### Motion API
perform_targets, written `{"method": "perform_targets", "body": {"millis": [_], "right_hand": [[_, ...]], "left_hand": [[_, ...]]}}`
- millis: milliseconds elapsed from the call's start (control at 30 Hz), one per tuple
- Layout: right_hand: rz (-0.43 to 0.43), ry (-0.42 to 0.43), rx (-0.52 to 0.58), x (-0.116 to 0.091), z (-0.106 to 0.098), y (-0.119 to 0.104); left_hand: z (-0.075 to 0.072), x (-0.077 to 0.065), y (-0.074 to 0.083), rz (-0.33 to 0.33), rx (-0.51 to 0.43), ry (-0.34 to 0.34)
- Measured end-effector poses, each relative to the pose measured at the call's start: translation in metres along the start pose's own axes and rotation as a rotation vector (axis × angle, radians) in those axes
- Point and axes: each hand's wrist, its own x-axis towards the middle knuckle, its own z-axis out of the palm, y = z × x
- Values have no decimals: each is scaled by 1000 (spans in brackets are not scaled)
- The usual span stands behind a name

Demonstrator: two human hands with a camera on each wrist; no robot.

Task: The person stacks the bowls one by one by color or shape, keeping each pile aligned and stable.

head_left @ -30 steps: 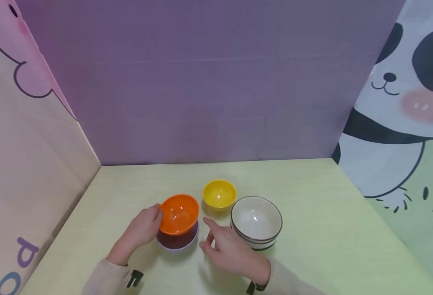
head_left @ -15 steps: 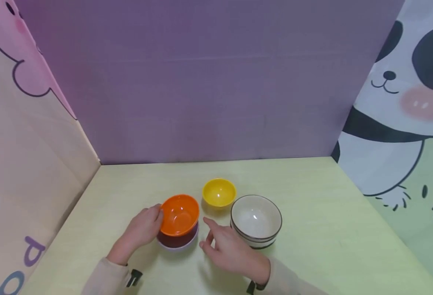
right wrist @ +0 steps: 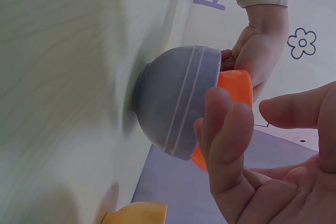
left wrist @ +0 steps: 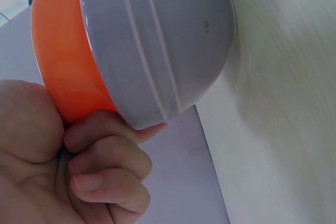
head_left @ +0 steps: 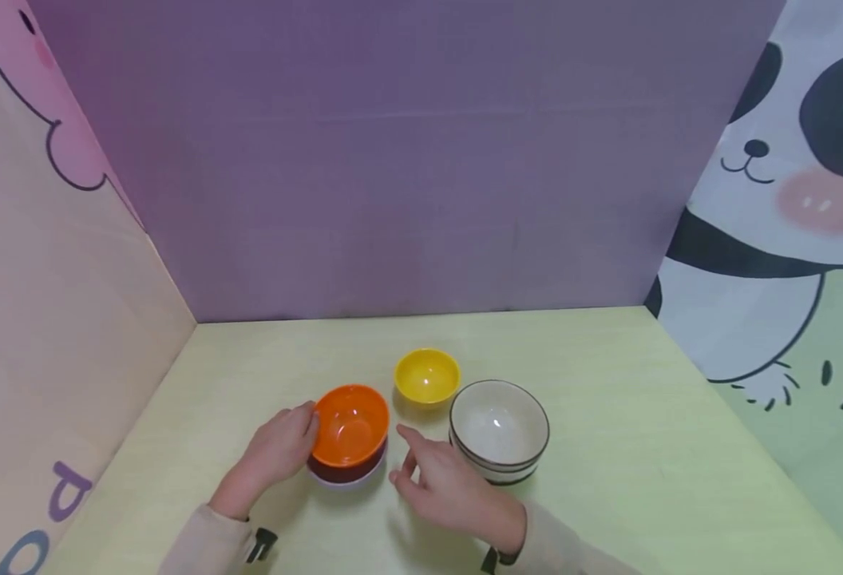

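My left hand (head_left: 275, 447) pinches the left rim of an orange bowl (head_left: 351, 425) between thumb and fingers. Below it stands a lavender bowl (head_left: 346, 479), upright on the table. In the left wrist view, the orange bowl's lower part is hidden inside the lavender bowl (left wrist: 163, 51), while its upper wall sticks out over the rim. My right hand (head_left: 450, 483) hovers just right of the two bowls, fingers loosely bent and holding nothing. From the right wrist, its thumb and fingers (right wrist: 226, 124) appear apart, overlapping the orange bowl in that view.
A small yellow bowl (head_left: 427, 378) stands behind the orange one, slightly to the right. Stacked white bowls with dark rims (head_left: 499, 423) stand right behind my right hand. A purple panel (head_left: 421, 176) closes off the table's back, with printed panels at both sides.
The orange bowl has come down a little and toward me with my left hand, covering more of the lavender bowl. My right hand has stayed practically still.
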Motion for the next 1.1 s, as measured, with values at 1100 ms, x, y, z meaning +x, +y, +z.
{"method": "perform_targets", "body": {"millis": [1100], "right_hand": [[-21,4,14,6,8,5]], "left_hand": [[6,-3,-7,-2,49,20]]}}
